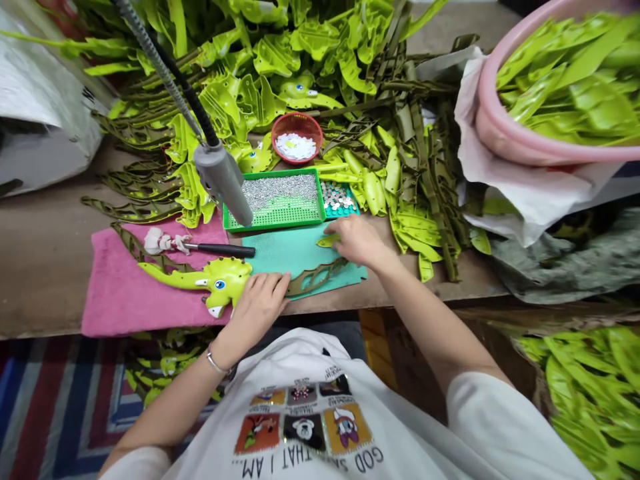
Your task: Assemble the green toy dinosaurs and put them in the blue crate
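Observation:
My right hand (357,241) rests on a teal mat (295,252), its fingertips over a small lime-green plastic piece (327,241). My left hand (257,312) lies at the mat's near edge, fingers beside the end of an olive-brown spiked strip (316,280). Just left of that hand, a lime-green dinosaur-shaped plastic piece (223,283) with a blue eye sits on a pink towel (150,297). Whether either hand grips anything is hard to tell.
A green tray of silver studs (273,199) and a small teal tray (339,200) sit beyond the mat. A gooseneck lamp (223,175) overhangs them. A black-handled tool (220,251) lies on the towel. Heaped green pieces surround a red bowl (297,137); a pink basin (550,113) stands right.

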